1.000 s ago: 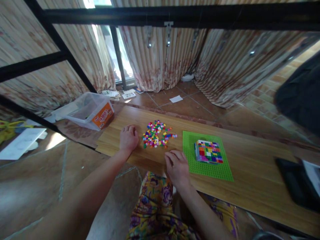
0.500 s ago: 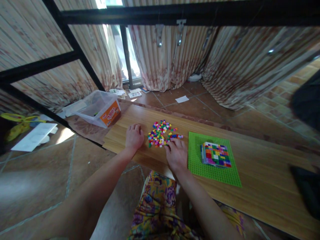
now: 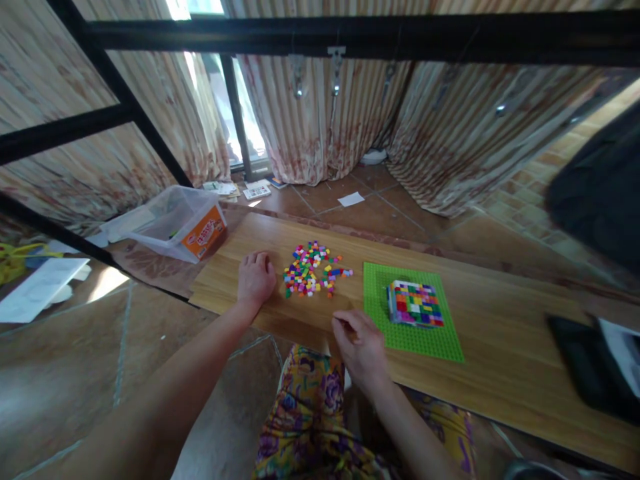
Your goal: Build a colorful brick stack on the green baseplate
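My left hand [image 3: 257, 279] rests on the wooden board with its fingers curled in, just left of a loose pile of small coloured toy bricks [image 3: 303, 277]; nothing shows in it. My right hand [image 3: 361, 347] is near the board's front edge, between the pile and the green baseplate [image 3: 373, 293]. Its thumb and index finger are pinched together; whatever may be between them is too small to make out. On the baseplate stands a block-shaped build [image 3: 416, 305] with white lower sides and a top of mixed-colour bricks.
A clear plastic bin [image 3: 173, 223] with an orange label stands beyond the board's left end. At the right lies a dark flat object [image 3: 583, 360], partly blurred. Black metal bars [image 3: 310, 37] cross above, before striped curtains. A white paper [image 3: 351, 199] lies on the tiled floor.
My right hand has drawn back from the brick pile toward me, its fingers pinched. My left hand stays beside the pile. The whole view has shifted somewhat to the right.
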A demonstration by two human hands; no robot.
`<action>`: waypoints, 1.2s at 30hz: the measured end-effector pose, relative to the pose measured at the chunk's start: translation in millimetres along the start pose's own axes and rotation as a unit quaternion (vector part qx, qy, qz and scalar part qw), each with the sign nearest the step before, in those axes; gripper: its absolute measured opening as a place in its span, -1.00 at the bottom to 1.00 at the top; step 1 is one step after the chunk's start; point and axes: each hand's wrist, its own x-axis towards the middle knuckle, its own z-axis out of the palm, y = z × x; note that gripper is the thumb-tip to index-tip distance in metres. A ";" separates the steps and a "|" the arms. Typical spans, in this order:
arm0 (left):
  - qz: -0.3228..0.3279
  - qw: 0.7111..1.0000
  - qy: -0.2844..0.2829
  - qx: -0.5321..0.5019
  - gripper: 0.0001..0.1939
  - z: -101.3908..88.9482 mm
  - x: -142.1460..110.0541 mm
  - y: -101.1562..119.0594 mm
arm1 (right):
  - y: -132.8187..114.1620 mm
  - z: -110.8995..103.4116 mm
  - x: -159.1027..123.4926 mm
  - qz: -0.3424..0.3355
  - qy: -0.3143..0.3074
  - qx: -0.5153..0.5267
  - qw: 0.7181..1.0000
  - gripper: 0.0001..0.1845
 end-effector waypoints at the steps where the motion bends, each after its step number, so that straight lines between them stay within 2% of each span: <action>1: 0.001 1.000 0.000 0.001 -0.69 0.1 0.5 -0.5 | 1.2 -5.5 -5.5 0.010 -0.004 0.006 1.000 -0.82; 5: 0.010 1.000 -0.005 0.001 -0.67 0.7 2.7 -2.3 | 11.4 -31.6 -23.2 0.041 0.012 0.005 0.999 -0.79; 9: 0.009 1.000 -0.002 0.003 -0.67 2.1 3.9 -3.8 | 28.1 -63.8 -33.4 0.049 0.063 -0.060 0.995 -0.82; 12: 0.009 1.000 -0.001 0.004 -0.68 2.9 4.3 -4.0 | 41.0 -86.0 -32.4 0.035 0.106 -0.105 0.988 -0.81; 15: 0.005 1.000 -0.004 0.007 -0.67 2.1 4.5 -3.4 | 52.4 -99.3 -23.8 0.011 0.153 -0.147 0.977 -0.82; 18: 0.001 1.000 -0.009 0.002 -0.67 0.3 4.4 -2.9 | 63.0 -102.9 -13.5 -0.008 0.189 -0.188 0.964 -0.79; 23: 0.003 1.000 -0.006 -0.001 -0.68 -0.5 4.1 -3.2 | 75.5 -101.5 -7.0 -0.013 0.176 -0.222 0.959 -0.74; 32: 0.005 1.000 -0.002 -0.011 -0.68 0.0 3.7 -3.2 | 73.6 -101.0 -6.3 0.028 0.182 -0.187 0.965 -0.80; 36: 0.004 1.000 0.001 -0.014 -0.68 0.1 3.7 -3.2 | 73.5 -99.3 -6.9 -0.002 0.182 -0.210 0.961 -0.83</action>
